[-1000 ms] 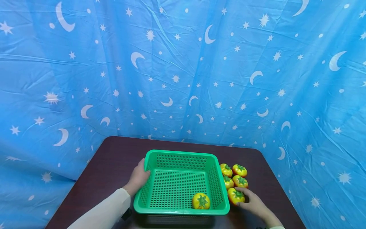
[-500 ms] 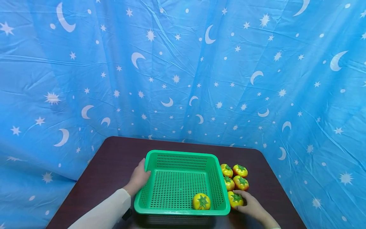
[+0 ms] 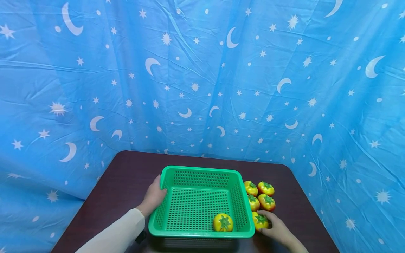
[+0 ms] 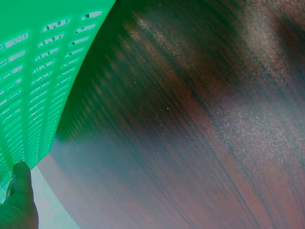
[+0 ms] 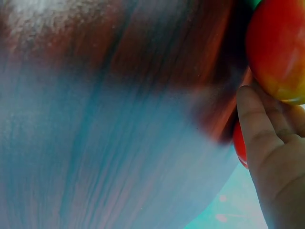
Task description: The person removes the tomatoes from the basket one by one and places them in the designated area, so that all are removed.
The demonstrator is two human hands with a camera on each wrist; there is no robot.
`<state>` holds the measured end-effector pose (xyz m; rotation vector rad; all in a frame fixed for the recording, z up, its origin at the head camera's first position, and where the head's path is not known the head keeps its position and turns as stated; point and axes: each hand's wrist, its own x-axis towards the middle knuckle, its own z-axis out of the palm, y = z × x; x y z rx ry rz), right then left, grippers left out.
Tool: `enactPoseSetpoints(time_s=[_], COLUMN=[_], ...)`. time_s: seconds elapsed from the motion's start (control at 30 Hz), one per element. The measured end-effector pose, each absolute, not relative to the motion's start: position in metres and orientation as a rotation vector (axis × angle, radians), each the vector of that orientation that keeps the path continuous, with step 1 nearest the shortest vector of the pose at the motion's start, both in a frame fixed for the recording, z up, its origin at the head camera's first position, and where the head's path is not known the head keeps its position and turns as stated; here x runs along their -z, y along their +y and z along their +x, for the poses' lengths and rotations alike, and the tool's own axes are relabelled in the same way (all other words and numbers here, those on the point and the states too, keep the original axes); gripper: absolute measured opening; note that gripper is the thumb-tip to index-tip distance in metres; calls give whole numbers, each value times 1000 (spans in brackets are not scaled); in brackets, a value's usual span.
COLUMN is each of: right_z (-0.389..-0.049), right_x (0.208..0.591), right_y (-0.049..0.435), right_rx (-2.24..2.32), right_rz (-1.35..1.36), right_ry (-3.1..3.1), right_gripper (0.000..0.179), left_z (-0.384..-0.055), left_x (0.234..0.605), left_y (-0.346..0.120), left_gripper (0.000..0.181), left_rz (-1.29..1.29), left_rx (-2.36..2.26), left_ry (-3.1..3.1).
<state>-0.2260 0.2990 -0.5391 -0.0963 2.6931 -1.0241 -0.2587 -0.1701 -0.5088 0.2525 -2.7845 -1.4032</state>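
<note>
A green plastic basket [image 3: 200, 233] with slotted walls stands on the dark table. My left hand [image 3: 154, 196] grips its left side, thumb over the rim; one digit shows against the wall in the left wrist view. One yellow tomato [image 3: 223, 222] with a green star-shaped top lies in the basket's near right corner. Just outside the right wall, my right hand [image 3: 275, 228] holds the nearest yellow-and-red tomato [image 3: 260, 220], fingers on its far side and thumb on the near side. In the right wrist view this tomato [image 5: 281, 52] sits above the fingers [image 5: 255, 112].
Several more tomatoes [image 3: 267, 202] stand in a close cluster beyond the right hand, along the basket's right wall. The dark brown table [image 3: 133, 168] has rounded far corners. A blue curtain [image 3: 202, 88] with moons and stars hangs behind it.
The right hand has drawn the nearest tomato slightly toward me, away from the cluster, with the fingers closing around it. The left hand and basket stay in place.
</note>
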Motion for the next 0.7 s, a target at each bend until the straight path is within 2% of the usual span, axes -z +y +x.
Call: enactPoseSetpoints(time_s=[0.7], right_z=[-225], right_x=[542], right_y=[297], right_rx=[1086], right_rz=[-94], right_ry=[2680], right_gripper=[63], left_z=[-258], left_x=[511], left_y=[-171], left_gripper=[71], left_rz=[251], left_rx=[1388], left_ry=[-2793])
